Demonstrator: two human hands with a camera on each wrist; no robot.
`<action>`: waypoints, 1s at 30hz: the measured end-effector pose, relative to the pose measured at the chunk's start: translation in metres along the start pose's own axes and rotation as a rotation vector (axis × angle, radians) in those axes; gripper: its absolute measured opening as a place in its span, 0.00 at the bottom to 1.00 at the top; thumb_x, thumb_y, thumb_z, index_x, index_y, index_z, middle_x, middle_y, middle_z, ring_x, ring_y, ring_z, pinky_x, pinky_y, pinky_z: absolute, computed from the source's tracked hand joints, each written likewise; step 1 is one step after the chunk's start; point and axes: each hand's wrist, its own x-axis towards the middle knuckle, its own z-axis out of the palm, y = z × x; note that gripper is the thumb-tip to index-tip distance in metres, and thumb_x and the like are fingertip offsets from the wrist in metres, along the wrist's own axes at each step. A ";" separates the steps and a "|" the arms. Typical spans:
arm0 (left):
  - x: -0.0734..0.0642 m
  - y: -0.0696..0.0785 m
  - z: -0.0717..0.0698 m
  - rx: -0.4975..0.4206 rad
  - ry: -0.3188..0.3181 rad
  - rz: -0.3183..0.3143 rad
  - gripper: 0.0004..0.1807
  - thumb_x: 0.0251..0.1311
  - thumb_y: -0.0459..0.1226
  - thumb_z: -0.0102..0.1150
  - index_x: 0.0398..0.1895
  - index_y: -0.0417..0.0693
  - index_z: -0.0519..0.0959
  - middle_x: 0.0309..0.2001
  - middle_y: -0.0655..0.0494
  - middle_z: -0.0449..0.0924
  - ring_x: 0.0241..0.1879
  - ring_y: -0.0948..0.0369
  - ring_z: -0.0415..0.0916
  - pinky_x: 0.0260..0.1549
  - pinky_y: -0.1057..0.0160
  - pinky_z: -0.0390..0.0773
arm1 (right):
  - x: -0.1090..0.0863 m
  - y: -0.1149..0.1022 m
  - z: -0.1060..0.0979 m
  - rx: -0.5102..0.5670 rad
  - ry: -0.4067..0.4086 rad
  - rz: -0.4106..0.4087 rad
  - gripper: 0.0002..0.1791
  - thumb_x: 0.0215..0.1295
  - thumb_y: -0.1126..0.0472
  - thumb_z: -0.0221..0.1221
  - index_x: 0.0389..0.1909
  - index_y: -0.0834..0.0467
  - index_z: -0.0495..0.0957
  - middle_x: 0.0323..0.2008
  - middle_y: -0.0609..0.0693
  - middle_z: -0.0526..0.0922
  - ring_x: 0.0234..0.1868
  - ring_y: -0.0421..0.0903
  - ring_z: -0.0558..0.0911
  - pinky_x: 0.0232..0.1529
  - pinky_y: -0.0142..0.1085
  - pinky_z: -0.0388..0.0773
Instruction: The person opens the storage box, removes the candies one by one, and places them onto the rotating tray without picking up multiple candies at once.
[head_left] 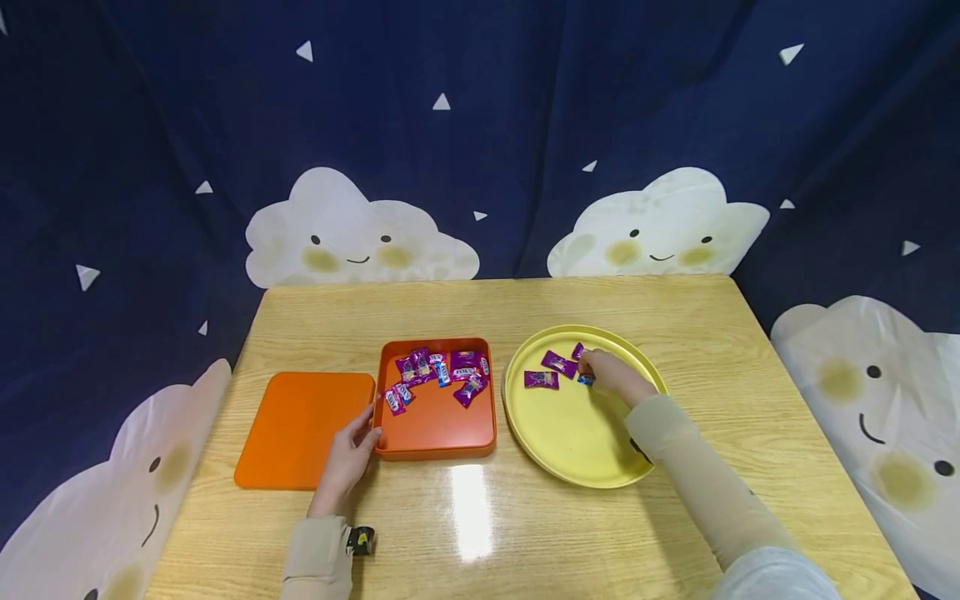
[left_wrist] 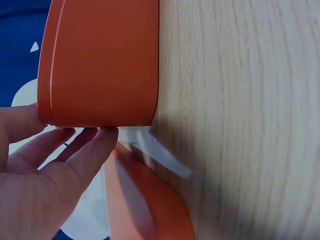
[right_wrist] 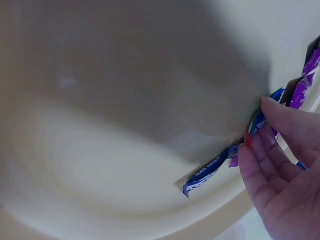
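My left hand [head_left: 349,457] rests at the near-left corner of a square orange box [head_left: 442,429]. In the left wrist view its fingertips touch the box's side wall, with the fingers extended. Several purple and blue wrapped candies [head_left: 418,365] lie in the box, mostly toward its far side. Over the far right of a round yellow tray [head_left: 555,433], my right hand [head_left: 611,377] pinches a blue-wrapped candy [right_wrist: 257,121] between thumb and fingers. Another blue-wrapped candy [right_wrist: 209,169] lies beside the fingertips. Purple-wrapped candies [head_left: 542,380] lie on the tray left of this hand.
A flat orange lid [head_left: 292,433] lies on the wooden table [head_left: 420,533], left of the box. The tray stands close to the box's right side. Behind the table hangs a dark blue curtain [head_left: 495,133] with white clouds and triangles.
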 end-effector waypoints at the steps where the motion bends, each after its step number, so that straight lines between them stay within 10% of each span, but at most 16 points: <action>1: 0.000 0.000 0.000 -0.001 -0.001 0.000 0.27 0.66 0.31 0.44 0.68 0.40 0.56 0.64 0.37 0.61 0.60 0.45 0.63 0.59 0.48 0.62 | 0.001 0.001 0.000 0.002 -0.009 0.012 0.13 0.45 0.82 0.54 0.31 0.64 0.71 0.27 0.54 0.74 0.30 0.48 0.72 0.34 0.39 0.74; 10: -0.001 0.002 0.000 0.007 0.001 0.005 0.27 0.65 0.31 0.46 0.68 0.39 0.57 0.63 0.36 0.61 0.60 0.43 0.63 0.60 0.48 0.59 | 0.040 0.076 0.038 0.027 0.084 -0.174 0.10 0.47 0.71 0.63 0.31 0.58 0.74 0.26 0.50 0.75 0.28 0.46 0.74 0.32 0.36 0.74; 18: -0.001 0.002 -0.001 0.002 -0.005 0.021 0.27 0.65 0.31 0.46 0.67 0.38 0.56 0.64 0.35 0.60 0.60 0.43 0.62 0.60 0.48 0.60 | 0.004 -0.021 -0.022 -0.016 0.167 -0.021 0.29 0.58 0.61 0.60 0.59 0.68 0.65 0.50 0.68 0.71 0.46 0.60 0.74 0.48 0.50 0.73; 30: -0.001 0.003 -0.001 0.005 -0.007 0.021 0.27 0.65 0.31 0.46 0.67 0.38 0.56 0.63 0.35 0.60 0.61 0.43 0.62 0.61 0.49 0.59 | 0.023 -0.078 -0.031 -0.106 0.238 -0.160 0.41 0.58 0.45 0.58 0.69 0.56 0.54 0.67 0.66 0.54 0.66 0.66 0.54 0.64 0.60 0.48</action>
